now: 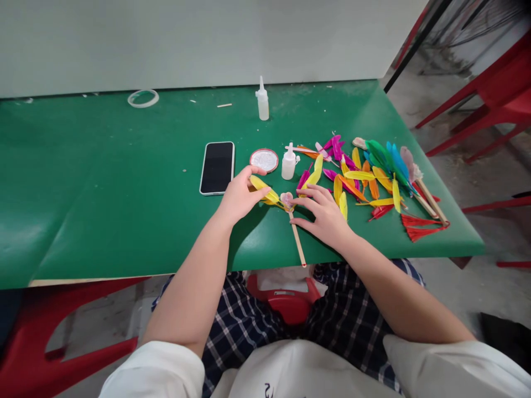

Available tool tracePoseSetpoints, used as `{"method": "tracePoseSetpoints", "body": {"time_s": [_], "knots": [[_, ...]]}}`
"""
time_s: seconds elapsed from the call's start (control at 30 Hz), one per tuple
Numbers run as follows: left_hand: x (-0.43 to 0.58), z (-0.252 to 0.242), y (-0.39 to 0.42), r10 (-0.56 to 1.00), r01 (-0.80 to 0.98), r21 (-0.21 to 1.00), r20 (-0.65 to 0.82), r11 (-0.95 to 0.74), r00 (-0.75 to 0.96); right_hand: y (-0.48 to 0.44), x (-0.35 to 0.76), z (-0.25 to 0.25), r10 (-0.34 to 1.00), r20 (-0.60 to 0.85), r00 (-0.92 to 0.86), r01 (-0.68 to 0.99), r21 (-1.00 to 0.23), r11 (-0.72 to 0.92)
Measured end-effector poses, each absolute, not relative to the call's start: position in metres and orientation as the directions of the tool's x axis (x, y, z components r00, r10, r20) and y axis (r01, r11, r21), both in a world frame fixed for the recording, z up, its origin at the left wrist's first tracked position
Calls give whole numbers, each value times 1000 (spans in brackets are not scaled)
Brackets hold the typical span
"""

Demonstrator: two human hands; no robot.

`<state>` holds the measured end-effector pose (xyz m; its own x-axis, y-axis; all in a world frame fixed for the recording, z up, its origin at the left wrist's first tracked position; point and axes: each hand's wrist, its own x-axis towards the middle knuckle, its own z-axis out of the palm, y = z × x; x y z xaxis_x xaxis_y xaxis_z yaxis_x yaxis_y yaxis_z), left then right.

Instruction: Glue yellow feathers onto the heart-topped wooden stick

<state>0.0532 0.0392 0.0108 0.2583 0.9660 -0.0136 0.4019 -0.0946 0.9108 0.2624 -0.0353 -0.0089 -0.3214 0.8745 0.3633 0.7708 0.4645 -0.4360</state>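
Observation:
My left hand (238,193) pinches a yellow feather (265,192) that lies on the green table (124,182). The feather's tip meets the pale blob at the top of a wooden stick (297,240). My right hand (323,213) rests on the table with its fingers stretched toward that blob, fingertips touching the stick's upper end. The stick lies flat and its lower end reaches the table's front edge. A pile of coloured feathers (369,177) is spread to the right of my right hand.
A black phone (217,167) lies left of my left hand. A round lid with white stuff (264,160) and a small glue bottle (288,162) stand behind the hands. Another bottle (263,100) and a tape ring (143,98) sit far back. Red chairs (498,94) stand at right.

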Motion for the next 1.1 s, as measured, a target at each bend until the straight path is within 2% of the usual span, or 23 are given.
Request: {"method": "tracePoseSetpoints", "body": {"time_s": [0.7,0.93,1.1], "knots": [[51,11,41,962,446,888,-17,-112,274,-36,261,-8,848,396,-352,762,-405,505],[53,12,39,964,507,851,-6,-134,265,-38,259,-7,833,389,-394,778,-341,527],[49,9,44,983,416,901,53,-122,174,-38,259,-8,824,396,-404,780,-322,537]]}}
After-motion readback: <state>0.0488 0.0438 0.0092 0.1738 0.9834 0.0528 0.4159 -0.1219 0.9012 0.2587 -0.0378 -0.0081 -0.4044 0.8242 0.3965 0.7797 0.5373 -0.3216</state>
